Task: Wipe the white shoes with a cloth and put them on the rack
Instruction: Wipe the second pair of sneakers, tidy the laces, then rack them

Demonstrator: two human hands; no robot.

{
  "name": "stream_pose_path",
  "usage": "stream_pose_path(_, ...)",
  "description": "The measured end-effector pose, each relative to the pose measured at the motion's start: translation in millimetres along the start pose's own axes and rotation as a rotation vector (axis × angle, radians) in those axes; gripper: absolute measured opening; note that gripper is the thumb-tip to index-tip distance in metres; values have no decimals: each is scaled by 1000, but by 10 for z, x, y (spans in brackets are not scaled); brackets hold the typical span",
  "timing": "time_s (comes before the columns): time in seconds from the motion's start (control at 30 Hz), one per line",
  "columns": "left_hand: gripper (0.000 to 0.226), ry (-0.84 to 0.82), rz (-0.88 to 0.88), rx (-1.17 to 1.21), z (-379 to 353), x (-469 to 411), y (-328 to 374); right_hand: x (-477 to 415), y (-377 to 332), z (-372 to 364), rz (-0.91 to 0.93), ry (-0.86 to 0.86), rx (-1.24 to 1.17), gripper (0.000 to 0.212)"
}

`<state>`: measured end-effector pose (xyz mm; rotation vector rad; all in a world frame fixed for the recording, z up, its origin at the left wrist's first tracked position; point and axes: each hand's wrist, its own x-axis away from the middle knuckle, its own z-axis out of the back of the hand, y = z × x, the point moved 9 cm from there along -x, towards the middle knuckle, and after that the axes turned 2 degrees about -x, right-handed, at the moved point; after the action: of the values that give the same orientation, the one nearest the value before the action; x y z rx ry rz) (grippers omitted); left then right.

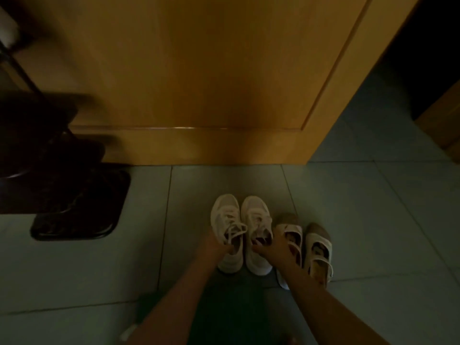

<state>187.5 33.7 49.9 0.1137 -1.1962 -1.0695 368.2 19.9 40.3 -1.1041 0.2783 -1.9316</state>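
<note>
Two white lace-up sneakers stand side by side on the tiled floor, toes toward the wooden door. My left hand (219,246) grips the left sneaker (227,215) at its opening, fingers curled near the laces. My right hand (275,250) grips the right sneaker (256,215) at its collar. A dark shoe rack (27,135) stands at the far left, dim and blurred. No cloth is visible.
A pair of beige and white strap shoes (317,247) sits right of the sneakers, touching my right hand's side. A dark tray-like mat (82,207) lies by the rack. A wooden door (211,78) fills the background. A cardboard box (443,120) is at right.
</note>
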Motion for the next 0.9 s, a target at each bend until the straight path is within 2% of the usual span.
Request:
stream_pose_path(0.07, 73, 22, 36, 29, -134, -208, -104, -115, 122, -34, -21, 26, -14, 86)
stream_pose_path(0.17, 96, 63, 43, -29, -241, -536, -190, -277, 174, -61, -35, 51, 1, 90)
stream_pose_path(0.3, 94, 121, -13, -17, -330, -687, -100, -622, 186, -208, 7, 63, 29, 100)
stream_pose_path(0.37, 101, 112, -5, -7, -451, -787, -107, -822, 344, -355, -4, 48, 8, 98)
stream_pose_path(0.43, 109, 121, 13, 7, -547, -864, -123, -812, 338, -335, -17, 101, -28, 112)
stream_pose_path(0.53, 102, 189, 11, -7, -581, -919, -166, -868, 387, -361, -17, 172, -61, 125)
stream_pose_path(0.6, 102, 217, -1, -14, -577, -924, -191, -1015, 557, -445, -35, 189, -50, 121)
stream_pose_path(0.77, 109, 194, 20, 56, -629, -932, -233, -895, 536, -399, -45, 224, -32, 93)
stream_pose_path(0.9, 108, 226, 22, 12, -589, -957, -227, -769, 384, -319, -4, 196, -39, 88)
